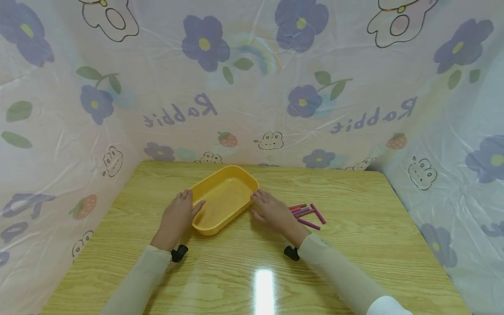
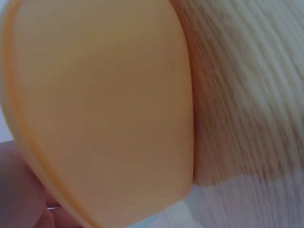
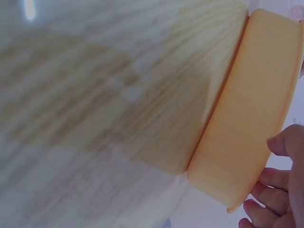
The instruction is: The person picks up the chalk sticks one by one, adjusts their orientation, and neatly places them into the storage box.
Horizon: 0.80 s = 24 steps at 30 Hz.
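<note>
A yellow rectangular plastic basin (image 1: 226, 199) sits slantwise on the wooden table, its inside bare. At its left side my left hand (image 1: 179, 214) grips the rim, thumb over the inside and fingers along the outer edge. In the left wrist view the basin's smooth outer wall (image 2: 104, 104) fills much of the picture, with part of the hand at the lower left. My right hand (image 1: 275, 213) touches the basin's right corner with its fingertips, thumb held apart. The right wrist view shows the bent fingers (image 3: 268, 197) at the rim's end.
Several slim sticks (image 1: 302, 211) in red, brown and purple lie just right of my right hand. A patterned cloth (image 1: 252, 96) walls in the back and both sides of the wooden table (image 1: 346, 188). Dark wrist mounts (image 1: 292, 253) sit under both forearms.
</note>
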Available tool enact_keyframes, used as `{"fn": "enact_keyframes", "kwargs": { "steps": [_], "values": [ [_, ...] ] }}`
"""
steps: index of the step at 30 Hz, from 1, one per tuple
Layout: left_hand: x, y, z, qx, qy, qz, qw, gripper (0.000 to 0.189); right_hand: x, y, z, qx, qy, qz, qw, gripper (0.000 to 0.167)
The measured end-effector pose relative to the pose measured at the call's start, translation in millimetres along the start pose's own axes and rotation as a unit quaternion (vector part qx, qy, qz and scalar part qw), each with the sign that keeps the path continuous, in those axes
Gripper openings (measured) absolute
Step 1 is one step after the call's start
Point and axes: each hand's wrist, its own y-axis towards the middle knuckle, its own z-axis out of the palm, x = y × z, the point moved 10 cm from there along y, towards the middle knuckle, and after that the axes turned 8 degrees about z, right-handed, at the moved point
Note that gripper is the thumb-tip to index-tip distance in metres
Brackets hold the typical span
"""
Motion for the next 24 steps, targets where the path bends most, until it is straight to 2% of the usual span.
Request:
{"fn": "enact_keyframes", "kwargs": {
  "steps": [8, 12, 19, 24],
  "values": [
    [2.0, 5.0, 5.3, 0.026, 0.003, -0.002, 0.9997, 0.065, 10.7, -12.4, -5.4, -0.01, 0.005, -0.009, 0.9999, 0.046],
    [1.2, 9.1, 5.3, 0.029, 0.012, 0.011, 0.9995, 0.067, 15.9, -18.0, -8.9, -0.021, 0.005, -0.011, 0.9997, 0.045],
    [3.3, 17.9, 10.4, 0.069, 0.004, 0.016, 0.9975, 0.071, 23.9, -26.9, -14.3, -0.039, 0.006, -0.015, 0.9991, 0.047],
    [4.0, 24.5, 14.3, 0.078, -0.004, 0.028, 0.9966, 0.069, 27.6, -30.6, -15.9, -0.053, 0.001, -0.023, 0.9983, 0.048]
  ]
}}
